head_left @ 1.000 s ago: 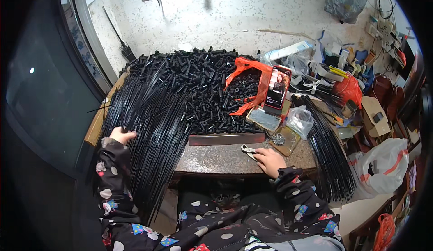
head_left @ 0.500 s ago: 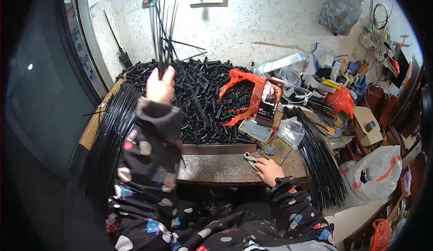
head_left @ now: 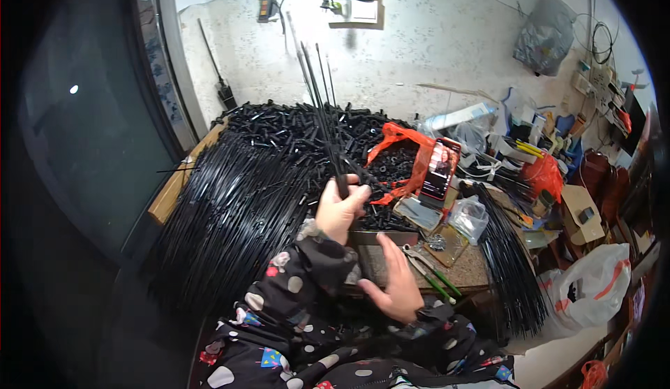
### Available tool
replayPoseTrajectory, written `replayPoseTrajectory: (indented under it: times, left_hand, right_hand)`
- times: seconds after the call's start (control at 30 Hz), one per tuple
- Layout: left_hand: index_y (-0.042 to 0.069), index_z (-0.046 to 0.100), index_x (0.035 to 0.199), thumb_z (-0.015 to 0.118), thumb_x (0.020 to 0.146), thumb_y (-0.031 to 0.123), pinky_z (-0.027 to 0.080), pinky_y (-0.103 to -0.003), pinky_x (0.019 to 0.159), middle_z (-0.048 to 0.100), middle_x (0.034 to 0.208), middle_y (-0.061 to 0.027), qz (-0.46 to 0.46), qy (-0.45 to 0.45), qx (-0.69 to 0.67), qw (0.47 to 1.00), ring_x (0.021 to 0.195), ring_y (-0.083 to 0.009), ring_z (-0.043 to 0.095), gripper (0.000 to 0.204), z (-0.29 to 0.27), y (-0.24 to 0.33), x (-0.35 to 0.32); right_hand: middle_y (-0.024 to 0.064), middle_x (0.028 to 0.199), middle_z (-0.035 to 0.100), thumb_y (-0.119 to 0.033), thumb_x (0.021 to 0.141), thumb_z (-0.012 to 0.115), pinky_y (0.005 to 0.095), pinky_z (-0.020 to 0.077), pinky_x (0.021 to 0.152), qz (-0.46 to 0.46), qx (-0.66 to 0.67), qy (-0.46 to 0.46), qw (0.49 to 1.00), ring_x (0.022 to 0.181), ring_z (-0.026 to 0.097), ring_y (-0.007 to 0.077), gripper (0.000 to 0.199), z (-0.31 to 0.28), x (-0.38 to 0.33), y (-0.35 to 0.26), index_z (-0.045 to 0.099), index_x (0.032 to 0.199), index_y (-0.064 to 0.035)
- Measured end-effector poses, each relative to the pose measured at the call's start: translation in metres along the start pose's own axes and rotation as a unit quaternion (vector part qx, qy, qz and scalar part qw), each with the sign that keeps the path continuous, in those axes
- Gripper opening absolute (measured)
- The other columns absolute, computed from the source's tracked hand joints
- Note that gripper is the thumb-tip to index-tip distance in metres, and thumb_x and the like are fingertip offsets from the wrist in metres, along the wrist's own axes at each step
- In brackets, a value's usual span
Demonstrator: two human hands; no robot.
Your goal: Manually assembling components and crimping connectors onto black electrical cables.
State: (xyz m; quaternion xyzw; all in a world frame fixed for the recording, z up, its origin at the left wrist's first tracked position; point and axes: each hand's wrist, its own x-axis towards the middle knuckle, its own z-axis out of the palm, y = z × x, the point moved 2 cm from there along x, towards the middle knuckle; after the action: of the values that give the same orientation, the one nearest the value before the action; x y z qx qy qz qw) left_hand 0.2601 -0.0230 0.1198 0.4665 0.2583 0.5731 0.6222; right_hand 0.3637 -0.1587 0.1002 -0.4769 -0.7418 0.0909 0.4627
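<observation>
My left hand (head_left: pixel 338 209) is closed around a bundle of long, thin black rods (head_left: pixel 322 116) that point up and away over the table. The bundle's lower end is hidden in the fist. Just to the right and nearer me, my right hand (head_left: pixel 399 288) is raised with fingers stretched, thumb apart from them and nothing in it. Pliers with green handles (head_left: pixel 438 279) lie on the table edge beside it. Behind both hands spreads a heap of short black tube-like fittings (head_left: pixel 279 127).
A thick layer of black rods (head_left: pixel 230 214) drapes over the left side, another bunch (head_left: pixel 513 270) at the right. An orange plastic bag (head_left: pixel 401 134) lies open, with a lit phone (head_left: pixel 440 169) propped beside it. Clutter and a white bag (head_left: pixel 593 281) fill the right.
My left hand has come down and rightward with the rods, from above the heap toward the table's front. My right hand has let go of the pliers and moved left, opening. The view has shifted.
</observation>
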Motion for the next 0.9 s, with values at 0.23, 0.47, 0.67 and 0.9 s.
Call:
replayPoseTrajectory:
  times: [0.23, 0.47, 0.67, 0.9]
  left_hand:
    - [-0.002, 0.053, 0.101, 0.05, 0.087, 0.014, 0.049, -0.031, 0.072, 0.059, 0.083, -0.0097, -0.115, -0.091, -0.043, 0.988, 0.078, -0.0174, 0.059, 0.021, -0.006, 0.009, -0.013]
    - [-0.007, 0.061, 0.087, 0.043, 0.09, 0.039, 0.049, -0.027, 0.068, 0.063, 0.079, -0.0121, -0.178, -0.139, 0.228, 0.947, 0.072, -0.0165, 0.061, 0.049, -0.04, 0.038, -0.044]
    - [0.0, 0.053, 0.076, 0.038, 0.093, 0.026, 0.035, -0.022, 0.044, 0.048, 0.055, -0.0013, -0.036, -0.001, 0.037, 0.999, 0.044, -0.0092, 0.041, 0.035, -0.047, 0.102, -0.053]
    - [0.004, 0.051, 0.108, 0.045, 0.09, 0.023, 0.023, -0.019, 0.04, 0.037, 0.059, 0.0056, -0.138, -0.02, 0.174, 0.975, 0.045, -0.0033, 0.027, 0.026, -0.088, 0.111, 0.064]
  right_hand:
    - [0.0042, 0.078, 0.056, -0.015, 0.08, 0.06, 0.0237, 0.0452, 0.056, 0.163, 0.343, -0.066, 0.923, 0.064, 0.054, 0.0112, 0.056, 0.053, -0.015, 0.049, 0.029, 0.126, -0.0044]
    - [0.0027, 0.067, 0.053, -0.017, 0.09, 0.046, 0.0173, 0.04, 0.045, 0.301, 0.505, 0.017, 0.809, 0.051, 0.049, 0.007, 0.014, 0.044, -0.015, 0.028, 0.046, 0.089, -0.0034]
    - [0.0001, 0.06, 0.049, -0.02, 0.09, 0.047, 0.0157, 0.0306, 0.038, 0.305, 0.46, 0.053, 0.832, 0.04, 0.038, 0.0032, 0.017, 0.011, -0.003, 0.059, 0.049, 0.095, -0.0037]
    - [0.0015, 0.063, 0.051, -0.019, 0.089, 0.048, 0.0159, 0.0315, 0.038, 0.3, 0.506, 0.072, 0.805, 0.04, 0.039, 0.0035, 0.02, 0.008, 0.008, 0.061, 0.05, 0.099, -0.0013]
